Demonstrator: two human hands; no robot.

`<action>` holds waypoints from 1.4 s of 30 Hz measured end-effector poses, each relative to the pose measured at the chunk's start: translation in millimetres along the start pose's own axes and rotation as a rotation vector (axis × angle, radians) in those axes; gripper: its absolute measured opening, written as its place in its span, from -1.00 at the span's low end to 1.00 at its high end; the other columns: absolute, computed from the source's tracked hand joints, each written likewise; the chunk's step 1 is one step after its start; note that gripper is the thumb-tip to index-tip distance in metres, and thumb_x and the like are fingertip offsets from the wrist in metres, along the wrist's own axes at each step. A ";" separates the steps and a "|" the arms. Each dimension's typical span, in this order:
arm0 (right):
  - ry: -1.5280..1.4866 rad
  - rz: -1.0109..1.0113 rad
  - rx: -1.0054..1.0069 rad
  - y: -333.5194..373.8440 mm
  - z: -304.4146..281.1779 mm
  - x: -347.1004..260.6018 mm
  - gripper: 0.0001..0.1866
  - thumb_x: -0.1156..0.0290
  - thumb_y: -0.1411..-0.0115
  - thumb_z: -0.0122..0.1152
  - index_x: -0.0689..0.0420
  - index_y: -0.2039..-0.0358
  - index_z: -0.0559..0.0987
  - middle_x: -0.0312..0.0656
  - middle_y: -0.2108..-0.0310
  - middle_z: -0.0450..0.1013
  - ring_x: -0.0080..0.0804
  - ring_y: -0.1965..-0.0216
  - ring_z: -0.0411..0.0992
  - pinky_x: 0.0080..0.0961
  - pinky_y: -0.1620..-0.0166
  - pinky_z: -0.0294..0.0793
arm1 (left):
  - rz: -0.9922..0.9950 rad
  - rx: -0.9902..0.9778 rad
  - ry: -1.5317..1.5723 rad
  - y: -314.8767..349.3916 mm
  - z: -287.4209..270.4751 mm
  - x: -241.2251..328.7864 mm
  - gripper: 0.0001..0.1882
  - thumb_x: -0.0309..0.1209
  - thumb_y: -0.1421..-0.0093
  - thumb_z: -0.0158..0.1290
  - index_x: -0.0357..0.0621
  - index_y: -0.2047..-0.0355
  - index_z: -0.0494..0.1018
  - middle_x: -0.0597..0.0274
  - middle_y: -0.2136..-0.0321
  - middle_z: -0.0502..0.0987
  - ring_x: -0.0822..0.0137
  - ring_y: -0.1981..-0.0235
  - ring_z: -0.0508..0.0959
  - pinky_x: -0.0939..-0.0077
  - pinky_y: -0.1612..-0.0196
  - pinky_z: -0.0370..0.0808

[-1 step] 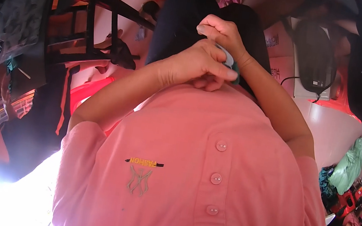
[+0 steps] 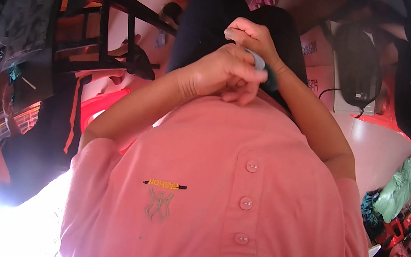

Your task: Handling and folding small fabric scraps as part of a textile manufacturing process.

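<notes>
Both hands are close together over my lap, in front of the pink shirt. My left hand has its fingers curled and its thumb against a small grey and dark green piece. The grey part bends like a band or loop, and the green part shows beside my right wrist. It may be cloth, but its kind is not clear. Just beyond, my right hand is closed with curled fingers, its palm side hidden. I cannot make out what lies within it.
On the left stands a dark-framed table or rack with grey cloth near it. A black bag-like object rests on a box at right. Further right are a green plastic bag and people in the background.
The fingers of my left hand have shifted slightly, and more of the grey band and green part shows. My right hand stays in nearly the same place.
</notes>
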State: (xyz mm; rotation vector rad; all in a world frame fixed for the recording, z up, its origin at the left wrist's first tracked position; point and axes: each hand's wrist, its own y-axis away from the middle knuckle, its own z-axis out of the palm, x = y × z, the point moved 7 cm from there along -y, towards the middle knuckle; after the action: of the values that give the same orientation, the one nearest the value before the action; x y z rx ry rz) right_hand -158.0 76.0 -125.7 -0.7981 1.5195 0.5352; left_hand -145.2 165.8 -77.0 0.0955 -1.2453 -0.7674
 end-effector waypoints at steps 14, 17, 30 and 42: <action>-0.482 0.144 -0.064 -1.7 -8.5 -67.2 -0.83 0.36 -0.18 0.16 0.22 0.42 0.53 -0.37 0.57 0.38 -0.70 0.55 0.24 -0.71 0.47 0.22 | 0.101 -0.039 0.229 10.9 39.5 51.4 -0.66 -0.28 -0.11 0.13 -0.38 0.32 0.39 -0.11 0.66 0.48 0.25 0.83 0.37 0.54 0.72 0.32; -0.433 -0.186 0.430 12.5 -23.0 -19.8 -0.86 0.37 -0.18 0.16 0.16 0.34 0.57 -0.32 0.57 0.41 -0.56 0.50 0.41 -0.66 0.40 0.37 | 0.269 0.158 0.174 -0.3 20.8 57.2 -0.69 -0.32 -0.08 0.15 -0.36 0.34 0.41 -0.02 0.68 0.48 0.33 0.83 0.34 0.60 0.70 0.27; -0.447 -0.771 -0.853 90.9 -22.7 -277.6 -0.70 0.33 -0.25 0.12 0.39 0.33 0.53 -0.08 0.49 0.41 -0.40 0.57 0.40 -0.48 0.59 0.41 | 0.400 -0.164 0.708 16.6 -24.4 20.8 -0.25 0.27 -0.17 -0.17 -0.33 0.33 0.46 0.12 0.62 0.45 0.29 0.65 0.36 0.49 0.50 0.23; 0.339 -0.530 0.280 48.0 -48.3 -168.7 -0.85 0.69 0.00 0.25 0.20 0.42 0.52 -0.32 0.54 0.40 -0.66 0.56 0.41 -0.68 0.66 0.20 | 0.436 -0.001 0.642 17.4 -12.1 26.7 -0.45 0.06 -0.29 -0.16 -0.27 0.16 0.39 0.04 0.33 0.55 0.29 0.49 0.50 0.44 0.49 0.39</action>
State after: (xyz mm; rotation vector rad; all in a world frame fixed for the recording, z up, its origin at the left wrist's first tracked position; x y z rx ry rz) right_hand -228.7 99.9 40.2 -1.0553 1.5581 -0.2124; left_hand -123.5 159.6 -51.4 0.0586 -0.6170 -0.3117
